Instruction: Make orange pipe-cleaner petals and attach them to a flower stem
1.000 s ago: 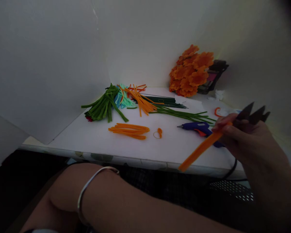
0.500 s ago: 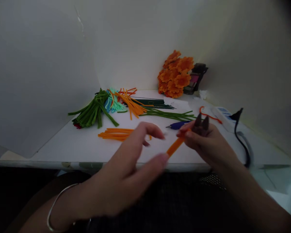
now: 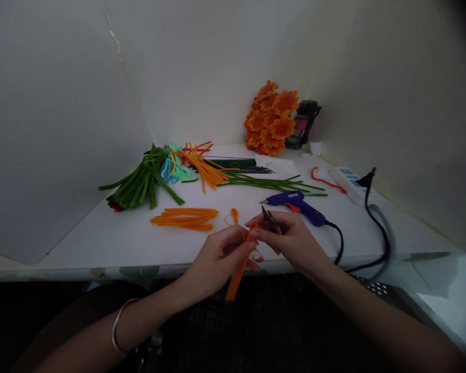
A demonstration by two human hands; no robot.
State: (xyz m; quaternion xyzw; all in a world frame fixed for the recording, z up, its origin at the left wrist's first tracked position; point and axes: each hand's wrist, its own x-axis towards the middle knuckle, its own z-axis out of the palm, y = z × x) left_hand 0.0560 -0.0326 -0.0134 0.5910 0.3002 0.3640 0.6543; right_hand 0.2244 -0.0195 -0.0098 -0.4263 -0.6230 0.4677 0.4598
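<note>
Just over the table's front edge, my left hand [image 3: 225, 256] is closed with thumb and fingers around a flat bundle of orange pipe cleaners [image 3: 236, 280]. The bundle's lower end hangs below the fingers, tilted down to the left. My right hand [image 3: 287, 238] pinches the top of the same bundle. Pliers [image 3: 271, 220] with dark pointed jaws also rest in that hand, pointing up and away. A small orange looped piece [image 3: 234, 213] lies on the table just beyond the hands. More orange pipe cleaners [image 3: 184, 218] lie to the left.
A blue glue gun [image 3: 295, 201] lies behind my right hand, its cable trailing right. A white power strip [image 3: 349, 184] stands at the right. Green pipe cleaners [image 3: 140, 181], green stems [image 3: 272, 182] and orange felt-like flowers [image 3: 272, 119] sit further back, against white walls.
My left hand was spread near the bundle's lower end and is now closed around it. Both hands have come together lower and nearer the middle. The glue gun has come into fuller view.
</note>
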